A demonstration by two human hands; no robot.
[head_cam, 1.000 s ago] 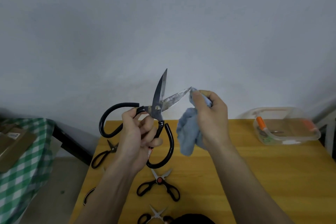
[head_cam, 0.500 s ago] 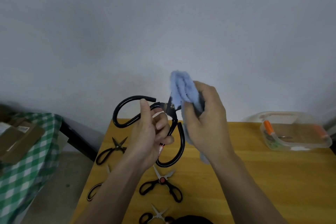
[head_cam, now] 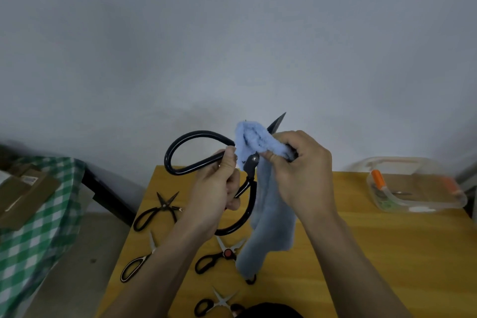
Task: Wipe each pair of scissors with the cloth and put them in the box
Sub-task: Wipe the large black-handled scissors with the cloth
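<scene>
I see my left hand (head_cam: 215,190) and right hand (head_cam: 303,171) bare, no gloves, rings or watch; both forearms bare, no sleeves showing.

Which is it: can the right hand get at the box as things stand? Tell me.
Probably yes. The box stands open on the right hand's side of the table, with bare tabletop between. But that hand is pinching the cloth around the big scissors.
</scene>
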